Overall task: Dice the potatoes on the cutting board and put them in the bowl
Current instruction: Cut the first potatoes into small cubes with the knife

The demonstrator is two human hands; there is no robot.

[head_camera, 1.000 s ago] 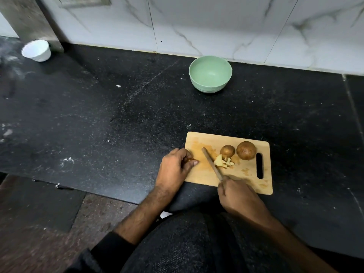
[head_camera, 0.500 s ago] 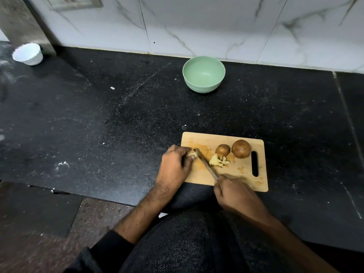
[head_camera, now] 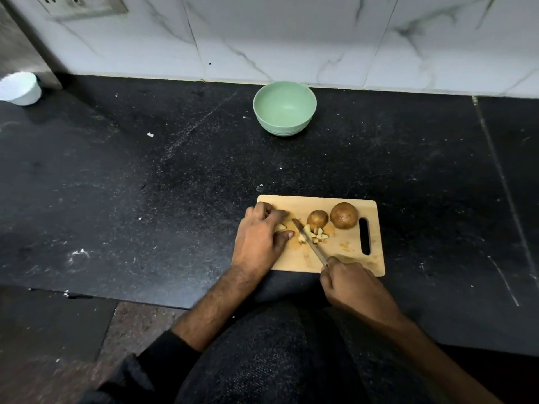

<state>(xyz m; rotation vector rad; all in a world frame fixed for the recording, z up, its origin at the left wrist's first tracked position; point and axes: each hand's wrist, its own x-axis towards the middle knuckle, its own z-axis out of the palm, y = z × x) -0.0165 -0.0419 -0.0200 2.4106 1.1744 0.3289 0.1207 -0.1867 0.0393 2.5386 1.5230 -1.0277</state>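
On the black worktop, the wooden cutting board lies at the near edge. The left hand pinches a pale potato piece at the board's left end. The right hand has its grip curled round the knife, whose blade lies against the diced pieces. Two unpeeled potatoes sit along the board's far edge. The green bowl stands near the worktop's far edge.

Dim indoor light from above, brightest on the white marble wall along the far edge. The black counter looks dark and grainy, with faint sheen. Soft shadows fall toward the near edge. Wide-angle bending curves the edges; the bottom left corner is blurred.
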